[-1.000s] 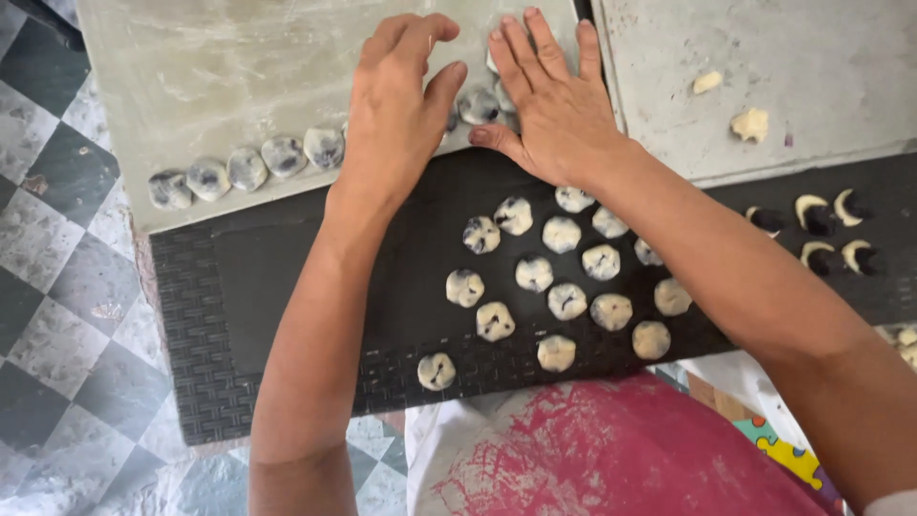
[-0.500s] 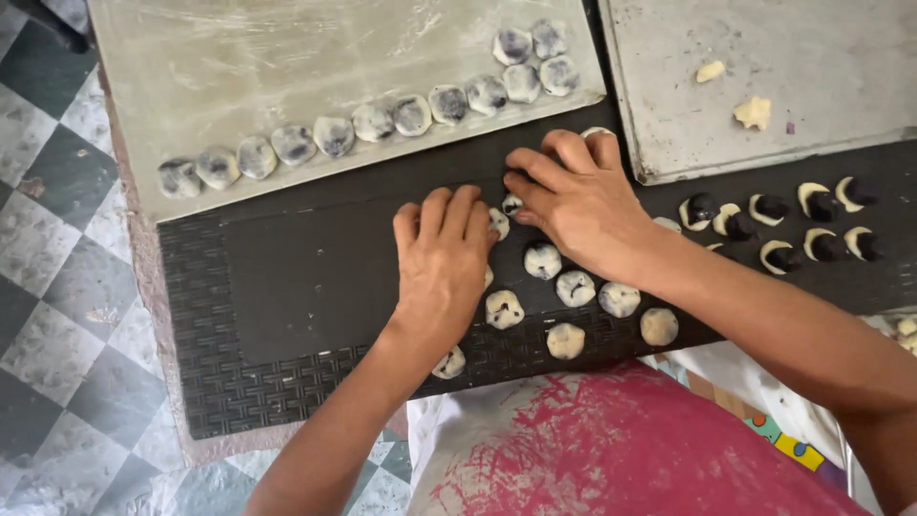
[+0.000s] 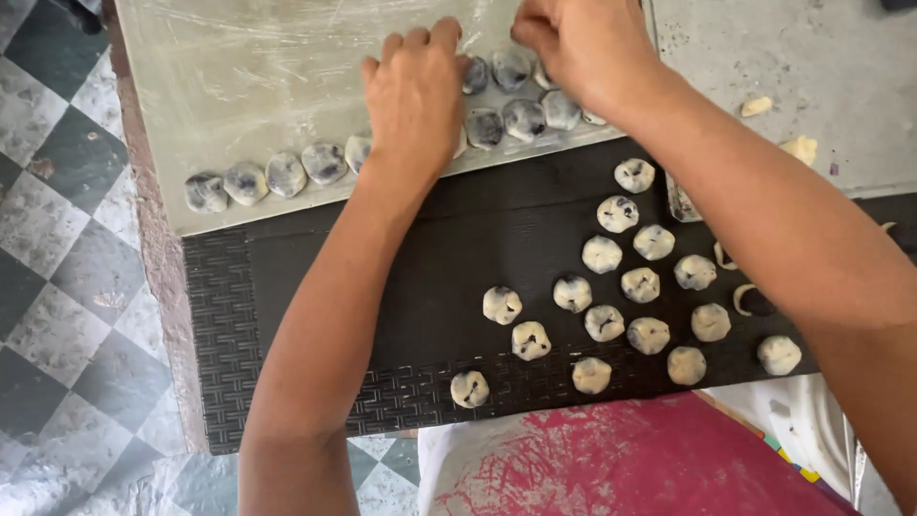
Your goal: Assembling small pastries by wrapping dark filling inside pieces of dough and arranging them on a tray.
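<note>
My left hand (image 3: 413,100) lies palm down on the pale metal tray (image 3: 248,86), fingers curled over the row of flattened dark-filled dough pieces (image 3: 287,174) along its near edge. My right hand (image 3: 578,43) hovers at the top of the tray with its fingers pinched over more filled pieces (image 3: 523,118); whether it holds one is hidden. On the black woven mat (image 3: 315,287) in front of me lie several round dough balls (image 3: 604,323) speckled with dark filling.
A second metal tray (image 3: 821,76) at the right carries two small dough scraps (image 3: 800,148). Open crescent-shaped pieces (image 3: 750,300) lie at the mat's right edge. Checkered tile floor (image 3: 57,287) runs along the left. A red cloth (image 3: 621,468) covers my lap.
Both hands have moved from the dough balls on the mat up to the row of pieces on the tray. The view has shifted closer.
</note>
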